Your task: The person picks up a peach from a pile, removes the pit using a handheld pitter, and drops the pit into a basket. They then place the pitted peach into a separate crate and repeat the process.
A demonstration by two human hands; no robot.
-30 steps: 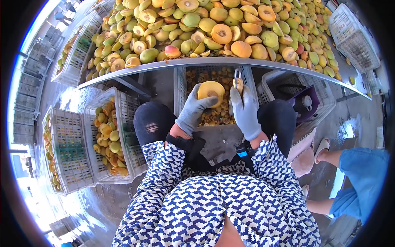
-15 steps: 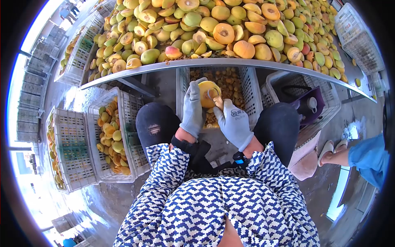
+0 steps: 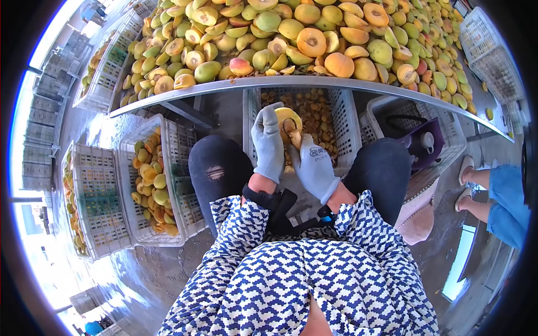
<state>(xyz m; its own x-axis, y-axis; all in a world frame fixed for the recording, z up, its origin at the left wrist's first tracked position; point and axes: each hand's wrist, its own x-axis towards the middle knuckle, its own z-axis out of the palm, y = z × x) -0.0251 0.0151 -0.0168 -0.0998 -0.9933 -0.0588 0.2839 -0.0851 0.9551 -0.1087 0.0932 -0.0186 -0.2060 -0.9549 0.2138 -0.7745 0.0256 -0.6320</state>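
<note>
My left hand (image 3: 268, 147), in a grey glove, is closed around a yellow peach half (image 3: 284, 113) with its cut face toward my right hand. My right hand (image 3: 315, 169), gloved too, grips a pitting tool (image 3: 293, 135) with a curved metal loop. The loop is at the pit hollow in the middle of the peach half; most of the handle is hidden in my fingers. Both hands are over a white crate (image 3: 348, 120) with brown pits and scraps in it, between my knees. Above them, many peach halves (image 3: 311, 42) are heaped on a metal-edged table (image 3: 224, 88).
Crates of peach halves (image 3: 151, 179) stand on the floor at my left. A crate at right (image 3: 374, 106) holds a purple container (image 3: 424, 147). Near a pink cloth-like item (image 3: 417, 224) are another person's legs (image 3: 476, 193). More white crates (image 3: 485, 47) are stacked at the far right.
The peach half has turned in my left hand, and the tool's loop has moved lower in its hollow. At the right, the other person's feet have shifted outward. The view has moved slightly.
</note>
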